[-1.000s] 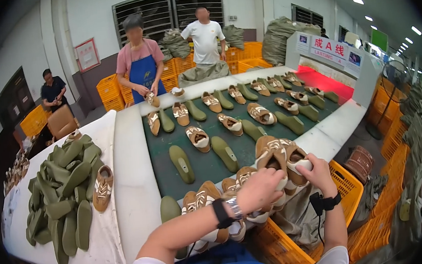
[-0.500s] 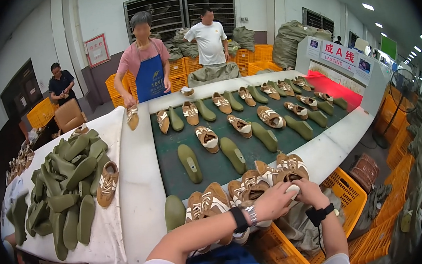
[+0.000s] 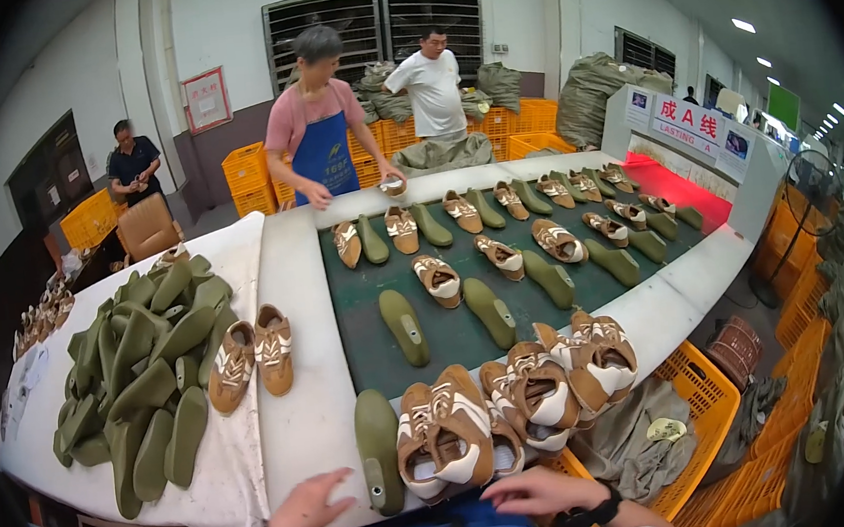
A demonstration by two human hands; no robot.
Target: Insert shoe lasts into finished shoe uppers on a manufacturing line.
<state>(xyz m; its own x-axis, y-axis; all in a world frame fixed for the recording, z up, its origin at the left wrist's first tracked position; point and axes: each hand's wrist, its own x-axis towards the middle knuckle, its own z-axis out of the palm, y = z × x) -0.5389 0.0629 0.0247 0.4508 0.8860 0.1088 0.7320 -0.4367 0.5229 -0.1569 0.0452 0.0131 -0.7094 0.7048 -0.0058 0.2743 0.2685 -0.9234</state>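
Note:
My left hand [image 3: 309,510] hovers over the white table edge, fingers apart and holding nothing. Nearest to it is a green shoe last [image 3: 378,448] lying lengthwise on the near rim. My right hand [image 3: 543,494] is also free, its fingers stretched out toward the left, just below the near row of shoes. That row holds several brown sneakers with white stripes, among them a front sneaker [image 3: 459,431] and one at the right end [image 3: 606,353]. On the left, a brown sneaker [image 3: 232,368] stands on the white cloth, with another sneaker [image 3: 273,350] close beside it.
A green conveyor belt [image 3: 369,343] carries rows of sneakers and lasts. Green lasts form a heap [image 3: 141,378] on the left. An orange crate [image 3: 710,394] with grey-green sacking stands at right. Across the belt, a co-worker in a blue apron [image 3: 324,157] touches a shoe [image 3: 392,186].
Both my hands have left the right-end sneaker and moved left and nearer me, opening. A second sneaker now stands by the cloth. The co-worker's hand has moved from the left to another shoe.

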